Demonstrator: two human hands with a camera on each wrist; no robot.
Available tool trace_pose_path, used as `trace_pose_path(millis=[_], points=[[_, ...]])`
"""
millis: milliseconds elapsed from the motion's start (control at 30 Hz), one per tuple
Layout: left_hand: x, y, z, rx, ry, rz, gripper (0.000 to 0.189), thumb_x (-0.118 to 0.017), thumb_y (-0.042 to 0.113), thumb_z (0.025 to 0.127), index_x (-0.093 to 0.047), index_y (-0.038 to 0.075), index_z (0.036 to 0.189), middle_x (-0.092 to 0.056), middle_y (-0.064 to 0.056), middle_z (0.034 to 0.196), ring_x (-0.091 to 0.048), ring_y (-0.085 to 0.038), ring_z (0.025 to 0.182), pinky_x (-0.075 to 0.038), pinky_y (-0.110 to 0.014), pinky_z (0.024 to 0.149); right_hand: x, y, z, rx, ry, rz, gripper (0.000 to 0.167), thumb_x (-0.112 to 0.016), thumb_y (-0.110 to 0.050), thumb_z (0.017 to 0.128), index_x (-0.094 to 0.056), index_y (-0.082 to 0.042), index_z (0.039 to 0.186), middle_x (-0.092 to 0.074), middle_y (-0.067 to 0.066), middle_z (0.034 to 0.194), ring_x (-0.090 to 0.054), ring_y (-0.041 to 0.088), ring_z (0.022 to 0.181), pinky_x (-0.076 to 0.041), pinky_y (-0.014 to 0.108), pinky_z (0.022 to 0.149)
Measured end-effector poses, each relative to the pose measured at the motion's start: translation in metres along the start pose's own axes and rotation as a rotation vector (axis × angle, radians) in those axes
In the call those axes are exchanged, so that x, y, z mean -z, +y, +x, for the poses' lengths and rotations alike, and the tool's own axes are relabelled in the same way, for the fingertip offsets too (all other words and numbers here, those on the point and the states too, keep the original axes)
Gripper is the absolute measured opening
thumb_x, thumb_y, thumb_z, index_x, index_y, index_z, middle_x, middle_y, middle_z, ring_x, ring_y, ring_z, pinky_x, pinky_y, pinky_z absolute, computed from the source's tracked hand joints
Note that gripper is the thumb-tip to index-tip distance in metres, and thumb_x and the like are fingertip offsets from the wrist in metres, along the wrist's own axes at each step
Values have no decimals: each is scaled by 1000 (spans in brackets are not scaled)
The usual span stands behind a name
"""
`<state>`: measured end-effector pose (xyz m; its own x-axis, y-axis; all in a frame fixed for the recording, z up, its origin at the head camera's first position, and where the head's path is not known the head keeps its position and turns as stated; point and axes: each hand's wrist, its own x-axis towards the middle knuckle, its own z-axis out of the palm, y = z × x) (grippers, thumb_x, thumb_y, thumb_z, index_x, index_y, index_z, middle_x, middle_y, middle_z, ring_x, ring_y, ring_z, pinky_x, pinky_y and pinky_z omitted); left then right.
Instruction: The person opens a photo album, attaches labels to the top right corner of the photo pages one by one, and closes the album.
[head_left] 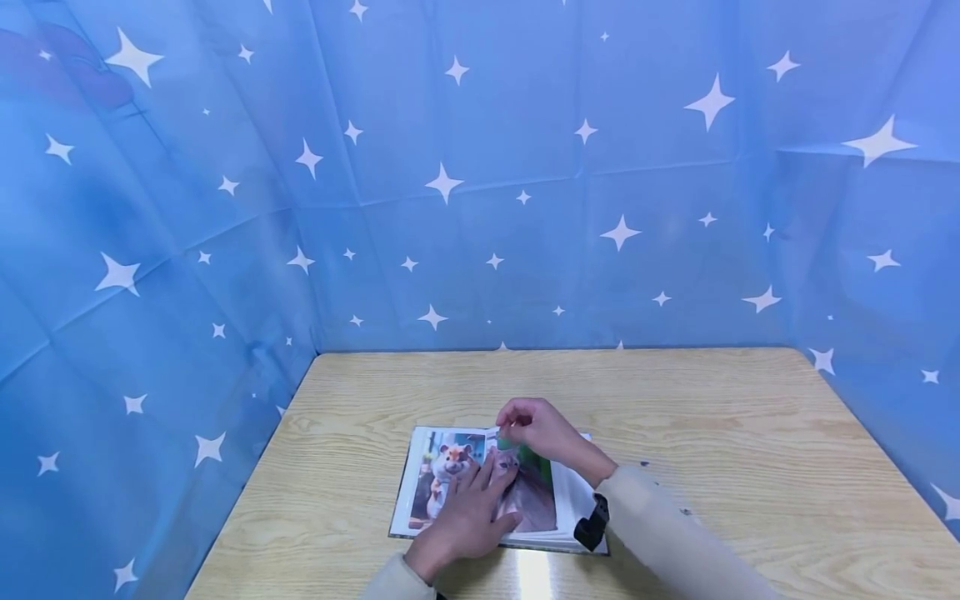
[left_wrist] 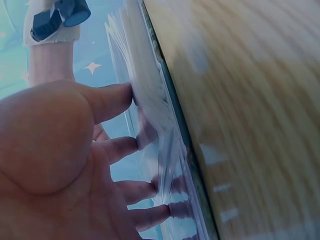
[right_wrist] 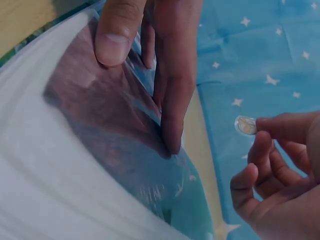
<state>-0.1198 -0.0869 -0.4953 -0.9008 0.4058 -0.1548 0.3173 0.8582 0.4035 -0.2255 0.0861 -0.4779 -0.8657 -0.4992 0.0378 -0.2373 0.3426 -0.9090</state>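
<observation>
A photo album [head_left: 401,500] lies spread on the table, with a hamster picture [head_left: 450,462] on its left page and a cat picture [head_left: 528,500] on its right. My left hand [head_left: 472,512] rests across the pages near the spine, fingers spread and fairly straight; its fingertips touch the glossy page [right_wrist: 115,135] in the right wrist view. Above the top of the cat picture is my right hand [head_left: 536,429]. Thumb and finger of it pinch a small rounded sticker [right_wrist: 245,125] with a pale rim, held apart from the page. The sticker is too small to make out in the head view.
The wooden table [head_left: 750,433] extends around the album. Small dark pieces [head_left: 645,463] lie beside the right sleeve, too tiny to identify. A blue curtain [head_left: 525,250] with white stars stands behind and at both sides. A black device [head_left: 592,523] is strapped to the right wrist.
</observation>
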Motion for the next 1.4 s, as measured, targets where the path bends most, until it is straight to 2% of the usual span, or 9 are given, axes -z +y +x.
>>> trace_pose_path(millis=[133,300,433,667,833,1400], points=[[0,0,-1,6,-3,23,65,-54,48,98,-36,24,154,-21,-17,163,-25,-44,145,-24,-68,113,-6,1,8,-17,-9,0,12,-62,2,92,-68,-2,102,-67,4,91,-60,17,81,-55,30,73],[0,1,-1,2,-11,56,64,-50,49,99,-35,22,155,-20,-18,163,-24,-44,146,-23,-68,113,-15,2,18,-44,-43,41,12,-61,-2,94,-68,-2,103,-66,4,90,-62,26,85,-57,40,76],[0,2,0,11,-37,81,64,-46,51,100,-32,24,156,-18,-16,164,-21,-41,148,-22,-67,114,-21,3,26,-91,-57,69,12,-62,-4,94,-68,-1,104,-65,5,90,-64,32,87,-56,41,75],[0,2,0,30,-61,79,64,-43,51,101,-29,25,157,-14,-15,165,-20,-40,149,-19,-66,115,-31,10,37,-147,-31,90,11,-66,-4,90,-68,-1,101,-64,6,85,-57,19,69,-47,29,59],[-1,2,0,28,-64,89,65,-42,53,101,-27,26,158,-14,-15,165,-20,-40,149,-19,-66,116,-36,18,42,-199,-45,103,13,-63,-2,90,-67,-3,103,-65,5,84,-53,15,57,-46,24,49],[-1,2,2,30,-70,119,64,-42,53,101,-27,27,158,-17,-14,165,-23,-40,148,-22,-65,115,-40,22,43,-216,-21,91,15,-58,5,89,-65,0,101,-67,10,84,-51,14,54,-44,22,47]])
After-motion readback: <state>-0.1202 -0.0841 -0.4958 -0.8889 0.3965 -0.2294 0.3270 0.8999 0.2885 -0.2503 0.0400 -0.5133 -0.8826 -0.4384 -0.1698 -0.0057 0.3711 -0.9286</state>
